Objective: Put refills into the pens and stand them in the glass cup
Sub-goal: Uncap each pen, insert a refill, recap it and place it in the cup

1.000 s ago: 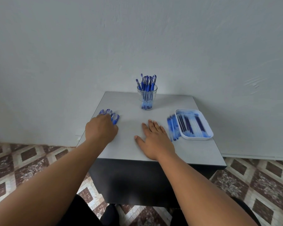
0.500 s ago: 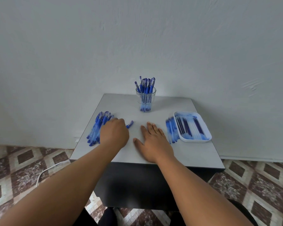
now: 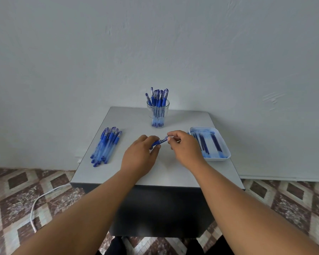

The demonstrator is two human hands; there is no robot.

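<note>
A glass cup (image 3: 158,115) at the back of the small grey table (image 3: 129,118) holds several blue pens upright. A pile of blue pens (image 3: 105,146) lies on the table's left side. A white tray (image 3: 217,158) at the right holds dark refills. My left hand (image 3: 139,155) grips one blue pen (image 3: 159,141) by its barrel, over the table's middle. My right hand (image 3: 184,146) pinches the same pen at its tip end. Both hands hide most of that pen.
The table stands against a pale wall. Patterned tile floor surrounds it, and a white cable (image 3: 37,203) runs across the floor at the left. The table's front edge is close to my forearms.
My left hand took a pen from the left pile and carried it to the middle. My right hand rose off the table and closed on the pen's tip end.
</note>
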